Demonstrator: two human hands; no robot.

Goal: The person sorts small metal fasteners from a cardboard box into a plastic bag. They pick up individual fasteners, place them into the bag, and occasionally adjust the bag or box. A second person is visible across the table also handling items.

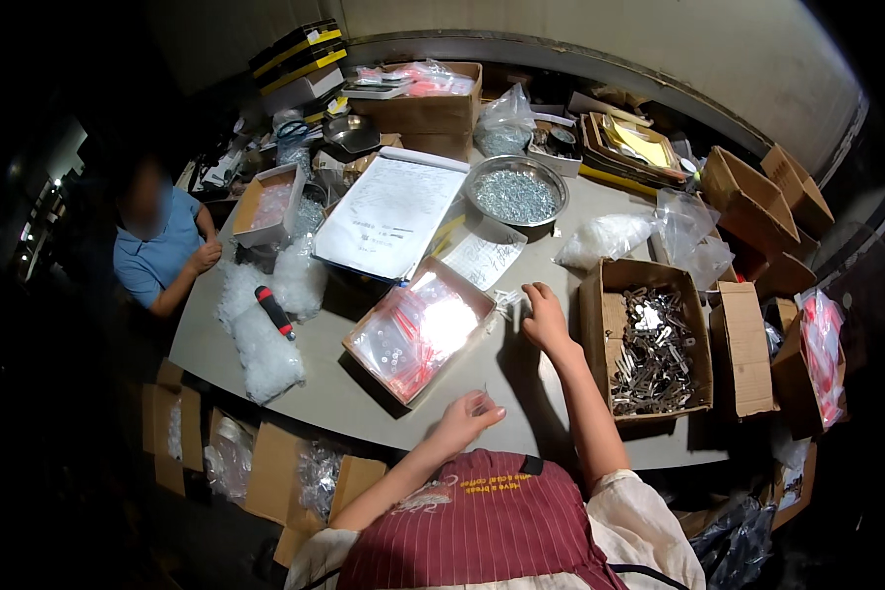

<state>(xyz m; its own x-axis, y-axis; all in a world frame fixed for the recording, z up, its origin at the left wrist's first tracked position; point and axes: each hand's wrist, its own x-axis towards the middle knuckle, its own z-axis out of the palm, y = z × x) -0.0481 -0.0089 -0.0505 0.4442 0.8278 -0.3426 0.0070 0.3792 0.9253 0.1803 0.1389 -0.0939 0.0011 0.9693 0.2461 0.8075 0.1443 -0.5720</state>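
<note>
Seemingly, a small clear bag [479, 400] is pinched in the closed left hand [465, 418] near the table [344, 393] edge, while the right hand [544, 317], fingers curled, touches loose bags [509, 300] beside the box of filled bags [418, 329]. Being thin and slippery, the pinched bag could be dropped off the edge, or neighbouring bags dragged along.

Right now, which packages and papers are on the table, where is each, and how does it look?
Open box of small zip bags: centre, brown, bags clear with red strips.
Box of metal parts: beside right hand, brown.
Printed sheet: behind, white.
Left hand: holds a small clear bag.
</note>
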